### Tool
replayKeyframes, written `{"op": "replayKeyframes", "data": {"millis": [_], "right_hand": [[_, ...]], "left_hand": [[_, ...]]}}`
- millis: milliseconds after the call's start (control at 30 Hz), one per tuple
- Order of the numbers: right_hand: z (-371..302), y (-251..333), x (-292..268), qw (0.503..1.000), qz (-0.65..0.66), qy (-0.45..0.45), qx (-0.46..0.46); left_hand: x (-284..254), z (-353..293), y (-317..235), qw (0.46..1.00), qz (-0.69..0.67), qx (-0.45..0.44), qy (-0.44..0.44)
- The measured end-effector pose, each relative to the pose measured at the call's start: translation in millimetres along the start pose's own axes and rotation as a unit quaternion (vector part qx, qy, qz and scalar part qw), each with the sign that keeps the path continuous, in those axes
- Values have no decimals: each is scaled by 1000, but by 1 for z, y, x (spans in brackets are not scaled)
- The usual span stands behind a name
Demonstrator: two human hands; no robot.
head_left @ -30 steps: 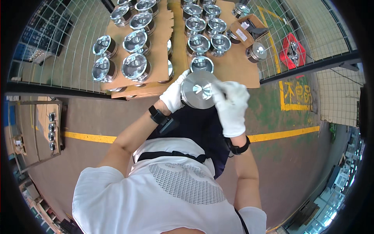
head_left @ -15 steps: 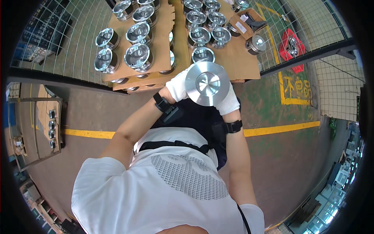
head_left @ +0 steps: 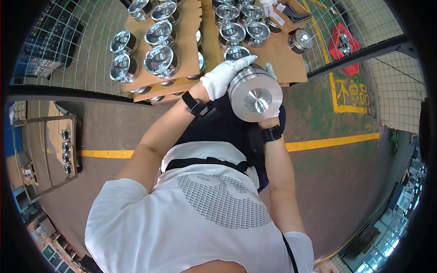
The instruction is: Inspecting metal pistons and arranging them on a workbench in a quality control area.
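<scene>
A silver metal piston [head_left: 255, 98], with ring grooves round its side, is tilted so its flat round face with a shiny centre is toward me. My left hand [head_left: 226, 78], in a white glove, lies against its upper left side, fingers stretched along the rim and closed on it. From the right, my right hand [head_left: 270, 71] holds the piston; most of that hand is hidden behind it, with only fingertips and a bit of glove showing. Just beyond, another piston [head_left: 236, 53] stands on the cardboard.
Several pistons [head_left: 159, 61] stand in rows on cardboard sheets [head_left: 186, 50]. Another person's gloved hand [head_left: 268, 5] is by an open carton [head_left: 291, 17] at the back right. A dark rail [head_left: 359, 59] with wire mesh runs alongside a red crate [head_left: 342, 48].
The piston has turned and shifted slightly right, so its grooved side now shows. My left hand's fingers have moved up along its rim. Another person's gloved hand has appeared by the carton.
</scene>
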State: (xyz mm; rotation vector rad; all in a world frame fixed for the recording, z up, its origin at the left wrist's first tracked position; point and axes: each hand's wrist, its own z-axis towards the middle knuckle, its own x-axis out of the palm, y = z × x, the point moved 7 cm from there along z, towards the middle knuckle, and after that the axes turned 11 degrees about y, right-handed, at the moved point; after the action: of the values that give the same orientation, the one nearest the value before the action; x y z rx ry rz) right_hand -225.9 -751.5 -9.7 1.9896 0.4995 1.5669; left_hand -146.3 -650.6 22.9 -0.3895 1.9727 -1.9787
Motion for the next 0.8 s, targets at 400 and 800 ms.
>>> {"op": "replayKeyframes", "data": {"millis": [400,800], "right_hand": [[8,54,-33,920,-337,-18,-198],[-7,76,-3,660,-705,-40,-257]], "left_hand": [[52,-12,54,712,-693,-96,53],[49,-11,38,820,-557,-88,-99]]}}
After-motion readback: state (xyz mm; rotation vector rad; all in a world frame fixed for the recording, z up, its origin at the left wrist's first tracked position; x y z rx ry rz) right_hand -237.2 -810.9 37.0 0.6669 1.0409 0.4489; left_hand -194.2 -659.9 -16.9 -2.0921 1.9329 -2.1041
